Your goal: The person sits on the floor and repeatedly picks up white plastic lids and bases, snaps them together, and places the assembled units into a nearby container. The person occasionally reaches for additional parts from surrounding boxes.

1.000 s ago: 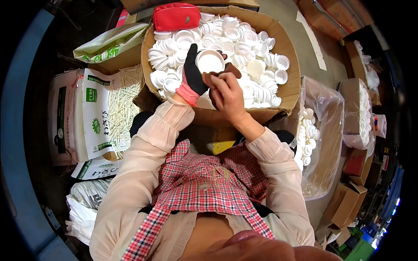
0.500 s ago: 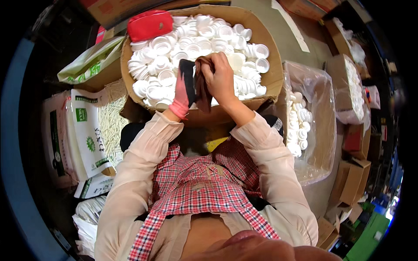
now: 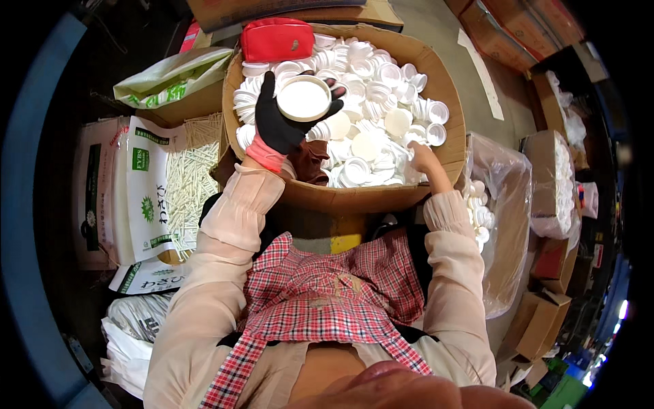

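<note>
My left hand (image 3: 278,117), in a black glove with a pink cuff, is palm up with its fingers spread. A shallow round white lid (image 3: 304,98) lies on its palm, held at the thumb and fingers. Below that wrist a brown cloth (image 3: 310,163) rests on the near part of a big cardboard box (image 3: 368,199). My bare right hand (image 3: 426,162) reaches down over the box's near right side. Its fingers are curled among loose white plastic lids (image 3: 375,102); what they grip is hidden.
A red pouch (image 3: 278,39) sits on the box's far left corner. To the left, thin pale sticks (image 3: 194,177) fill an open container beside printed bags (image 3: 146,187). A plastic-lined box (image 3: 504,218) with white pieces stands at the right, near more cartons (image 3: 545,320).
My hands have parted. The brown cloth has left my right hand and lies on the box; that hand has moved right into the lids. A white lid is now on my left palm.
</note>
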Demonstrator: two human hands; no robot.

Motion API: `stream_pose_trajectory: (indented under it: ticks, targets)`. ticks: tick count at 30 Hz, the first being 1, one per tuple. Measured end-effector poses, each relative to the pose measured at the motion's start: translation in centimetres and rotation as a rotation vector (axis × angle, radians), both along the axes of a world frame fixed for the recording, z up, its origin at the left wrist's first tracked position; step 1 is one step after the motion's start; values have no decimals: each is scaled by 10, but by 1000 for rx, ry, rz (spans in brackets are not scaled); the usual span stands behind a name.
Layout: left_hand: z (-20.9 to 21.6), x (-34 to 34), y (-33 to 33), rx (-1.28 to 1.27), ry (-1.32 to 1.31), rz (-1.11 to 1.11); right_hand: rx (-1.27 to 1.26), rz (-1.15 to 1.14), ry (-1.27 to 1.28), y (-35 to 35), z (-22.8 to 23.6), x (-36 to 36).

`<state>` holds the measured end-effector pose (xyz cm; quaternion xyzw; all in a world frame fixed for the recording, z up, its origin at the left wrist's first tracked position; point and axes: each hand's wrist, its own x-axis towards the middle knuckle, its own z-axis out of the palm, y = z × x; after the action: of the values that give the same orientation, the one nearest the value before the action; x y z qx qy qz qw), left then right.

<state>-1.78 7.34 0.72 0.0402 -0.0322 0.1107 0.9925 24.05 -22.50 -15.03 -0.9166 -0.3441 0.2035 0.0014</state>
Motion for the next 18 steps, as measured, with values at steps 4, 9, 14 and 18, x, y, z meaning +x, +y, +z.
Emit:
stream_pose_trajectory:
  ticks: [4,9,14,18]
  targets:
    - [-10,-5,7,22,-94,-69,184,-238,206,-2,-7,2]
    - [-32,-1,12,237,-181,-118,269,-497,588,-3,14,19]
    - [-19,-3,-6,627,308,12,663,-442,527,23,95,-15]
    - [-11,1,-35,730,217,-31,1344,-287,1083,34,157,-68]
